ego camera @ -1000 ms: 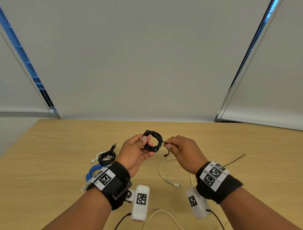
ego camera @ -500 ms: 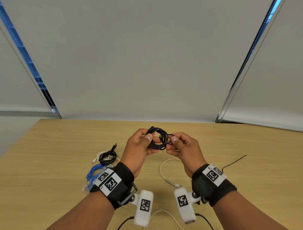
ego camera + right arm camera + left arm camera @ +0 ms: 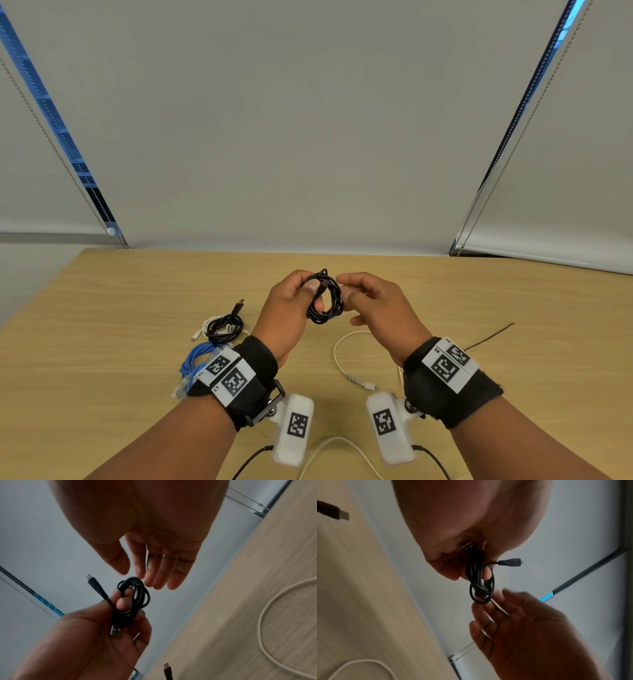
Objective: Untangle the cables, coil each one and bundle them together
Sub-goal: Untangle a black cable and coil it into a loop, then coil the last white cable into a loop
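I see a glossy black coiled USB cable [image 3: 324,301] with silver metal plug tips against my pale grey roller blinds [image 3: 308,120], which are edged by bright blue strips. On the light tan wood-grain tabletop [image 3: 120,308] lie a bright blue coiled cable [image 3: 193,359], a mixed black-and-white cable bundle [image 3: 222,325] and a loose cream-white cable [image 3: 342,359]. My black fabric wristbands [image 3: 257,373] carry white tags printed with black square-code patterns.

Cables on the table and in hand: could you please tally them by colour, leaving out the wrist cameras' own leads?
Black: 3 (held coil in the left hand, piled black coil, thin loose cable)
White: 2 (piled white cable, loose white cable)
Blue: 1 (blue coil)
Total: 6
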{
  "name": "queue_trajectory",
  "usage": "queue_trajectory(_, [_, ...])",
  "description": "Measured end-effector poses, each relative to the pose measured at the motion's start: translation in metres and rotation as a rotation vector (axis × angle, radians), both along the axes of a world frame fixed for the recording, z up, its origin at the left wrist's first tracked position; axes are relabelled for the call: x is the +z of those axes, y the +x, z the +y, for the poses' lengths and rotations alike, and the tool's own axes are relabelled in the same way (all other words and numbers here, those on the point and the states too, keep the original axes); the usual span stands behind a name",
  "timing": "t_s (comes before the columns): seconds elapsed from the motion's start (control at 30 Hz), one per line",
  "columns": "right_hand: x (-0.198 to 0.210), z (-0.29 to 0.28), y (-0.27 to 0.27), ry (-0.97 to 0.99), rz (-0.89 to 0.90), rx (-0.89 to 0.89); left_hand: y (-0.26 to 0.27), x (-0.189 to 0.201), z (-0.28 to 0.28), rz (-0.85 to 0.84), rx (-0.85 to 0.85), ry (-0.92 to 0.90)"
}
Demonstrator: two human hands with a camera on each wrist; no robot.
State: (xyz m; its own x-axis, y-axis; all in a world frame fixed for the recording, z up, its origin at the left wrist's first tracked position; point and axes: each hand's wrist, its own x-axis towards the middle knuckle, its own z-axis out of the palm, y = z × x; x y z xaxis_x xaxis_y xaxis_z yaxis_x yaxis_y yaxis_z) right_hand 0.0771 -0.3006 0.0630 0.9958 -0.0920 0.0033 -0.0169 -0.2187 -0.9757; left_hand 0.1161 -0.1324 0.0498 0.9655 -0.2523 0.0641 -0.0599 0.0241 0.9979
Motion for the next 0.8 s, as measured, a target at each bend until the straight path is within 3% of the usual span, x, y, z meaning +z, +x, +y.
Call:
queue_trajectory(0.1, [0.003, 0.002, 0.005, -0.112, -0.010, 0.023, -0.006, -0.001, 0.000, 0.042, -0.087, -0.020])
queue_trajectory(0.2, [0.001, 0.005, 0.009, -0.063, 0.015, -0.046, -0.011, -0.003, 0.003, 0.087, -0.186, -0.117])
queue_trajectory(0.3, [-0.001, 0.006, 0.011, -0.028, 0.034, -0.035, -0.008, -0.007, 0.003, 0.015, -0.126, -0.040])
queue_trajectory(0.4, [-0.003, 0.006, 0.010, 0.017, 0.036, 0.061, -0.003, -0.006, 0.008, 0.090, -0.072, -0.103])
queue_trajectory(0.6, [-0.010, -0.006, 0.005, 0.219, 0.096, 0.339, -0.002, -0.008, 0.032, 0.281, -0.257, -0.275])
queue_trajectory(0.67, [-0.017, -0.006, 0.006, 0.161, 0.148, 0.345, 0.000, -0.014, 0.038, 0.282, -0.249, -0.187])
queue_trajectory(0.8, [-0.042, -0.016, 0.007, -0.139, 0.239, 0.234, 0.013, -0.035, 0.057, 0.213, 0.009, 0.161])
